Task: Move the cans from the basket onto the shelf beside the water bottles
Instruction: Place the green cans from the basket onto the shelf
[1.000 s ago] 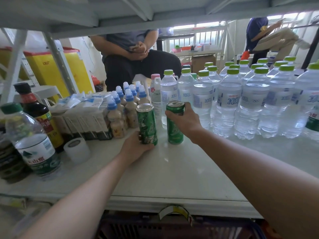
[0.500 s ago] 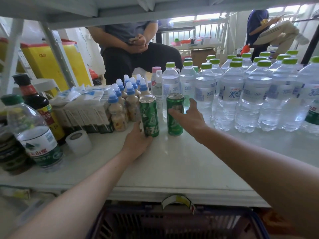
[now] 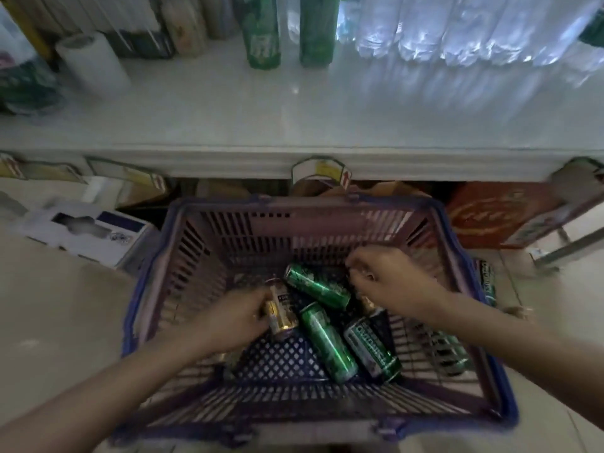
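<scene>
left hand (image 3: 235, 317): fingers curled onto gold can (image 3: 281, 313), grasp looks closed | right hand (image 3: 389, 282): loosely curled, empty, just above green can (image 3: 318, 286) lying slantwise across basket (image 3: 470, 273) floor | right hand nearer it | two cans (image 3: 261, 31) upright on shelf (image 3: 294, 125) beside water bottles (image 3: 457, 27)

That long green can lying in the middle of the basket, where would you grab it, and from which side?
Around its mid-body, coming straight down from above. The long green can lies on its side on the basket floor, its round flank facing up. Another green can lies close along its right, so finger room there is tight. The left side looks more open, which probably makes the left hand the better placed.
</scene>
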